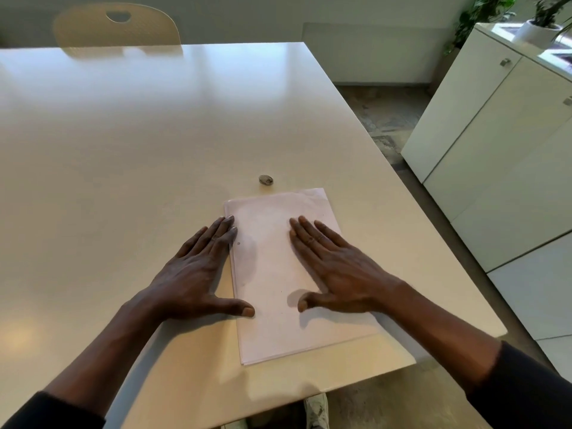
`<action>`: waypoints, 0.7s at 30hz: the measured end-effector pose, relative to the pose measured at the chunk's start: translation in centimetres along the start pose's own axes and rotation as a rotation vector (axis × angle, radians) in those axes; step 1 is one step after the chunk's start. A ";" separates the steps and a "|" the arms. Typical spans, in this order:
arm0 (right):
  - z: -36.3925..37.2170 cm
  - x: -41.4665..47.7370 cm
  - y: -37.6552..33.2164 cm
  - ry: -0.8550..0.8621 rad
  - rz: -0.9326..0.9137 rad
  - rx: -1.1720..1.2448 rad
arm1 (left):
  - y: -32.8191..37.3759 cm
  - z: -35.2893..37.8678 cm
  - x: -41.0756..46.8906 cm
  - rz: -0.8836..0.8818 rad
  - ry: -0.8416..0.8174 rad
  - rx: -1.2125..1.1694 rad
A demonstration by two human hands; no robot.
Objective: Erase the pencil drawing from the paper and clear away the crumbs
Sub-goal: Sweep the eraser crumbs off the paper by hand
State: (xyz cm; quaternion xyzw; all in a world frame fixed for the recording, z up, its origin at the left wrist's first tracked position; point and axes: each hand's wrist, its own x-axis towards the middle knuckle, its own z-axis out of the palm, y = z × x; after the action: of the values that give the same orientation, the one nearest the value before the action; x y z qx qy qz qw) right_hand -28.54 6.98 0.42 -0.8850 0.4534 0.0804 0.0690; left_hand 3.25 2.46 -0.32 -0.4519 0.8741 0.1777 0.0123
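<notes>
A small stack of white paper (pixel 272 267) lies near the table's front right corner; its top sheet looks almost blank, with only faint specks. My left hand (pixel 198 274) lies flat with straight fingers along the paper's left edge, thumb on the sheet. Flat on the right half of the paper rests my right hand (pixel 337 270), fingers straight and spread. A small grey oval eraser (pixel 266 179) sits on the table just beyond the paper's far edge, apart from both hands.
The white table (pixel 123 150) stretches far to the left and back. A beige chair (pixel 117 29) stands at its far side. White cabinets (pixel 495 134) with potted plants (pixel 538 26) line the right, across a strip of floor.
</notes>
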 end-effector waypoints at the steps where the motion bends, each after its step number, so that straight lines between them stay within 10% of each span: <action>1: -0.2 -0.4 -0.7 0.002 -0.041 0.017 | 0.0 0.0 0.0 -0.002 -0.002 0.000; 7: 0.6 -3.5 -5.4 -0.031 -0.315 0.041 | 0.0 0.1 0.2 -0.014 -0.010 0.009; 21: 0.7 -4.7 -2.2 -0.023 -0.272 0.061 | 0.1 -0.1 0.1 -0.031 -0.031 0.003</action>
State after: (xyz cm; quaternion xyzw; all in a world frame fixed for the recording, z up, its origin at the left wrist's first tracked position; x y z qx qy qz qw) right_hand -29.52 12.08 0.80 -0.9347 0.3308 0.0667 0.1114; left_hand 3.07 2.40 -0.26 -0.4625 0.8670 0.1832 0.0293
